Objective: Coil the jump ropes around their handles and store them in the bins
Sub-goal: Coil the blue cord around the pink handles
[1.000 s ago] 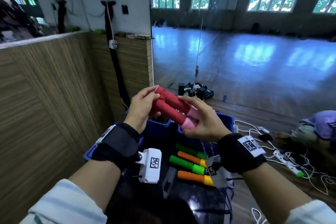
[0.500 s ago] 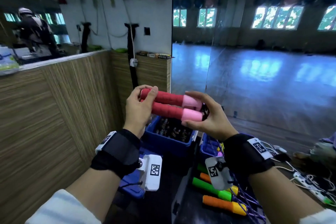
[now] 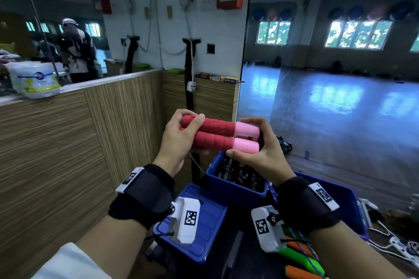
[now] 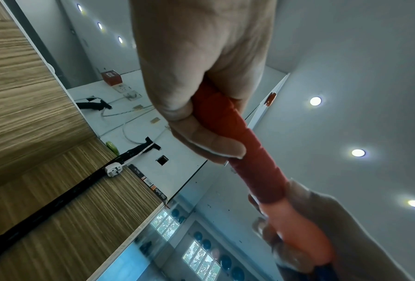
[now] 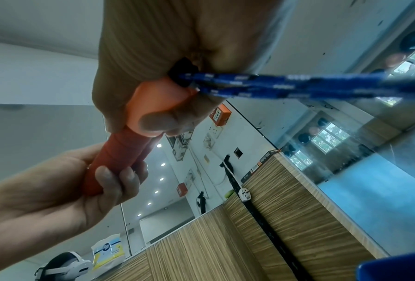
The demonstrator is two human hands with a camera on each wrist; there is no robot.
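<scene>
Two red foam jump-rope handles (image 3: 215, 135) with pink ends lie side by side, level, held up in front of me. My left hand (image 3: 181, 138) grips their red ends, fingers curled round both (image 4: 201, 117). My right hand (image 3: 260, 149) grips the pink ends (image 5: 158, 106), thumb underneath. A blue patterned rope (image 5: 285, 83) runs out of the pink ends to the right, uncoiled. Below, a blue bin (image 3: 235, 190) holds dark ropes, and a second blue bin (image 3: 204, 240) sits nearer me at the left.
Green and orange handles (image 3: 301, 260) with blue rope lie at lower right by a third blue bin (image 3: 349, 206). A wood-panelled wall (image 3: 90, 142) stands close on the left, a mirror wall (image 3: 328, 97) ahead. Cables and a power strip (image 3: 403, 247) lie on the floor at right.
Both hands raised the red handles and turned them from tilted to level and side by side. My view tipped upward, so the bins and the other handles now sit lower.
</scene>
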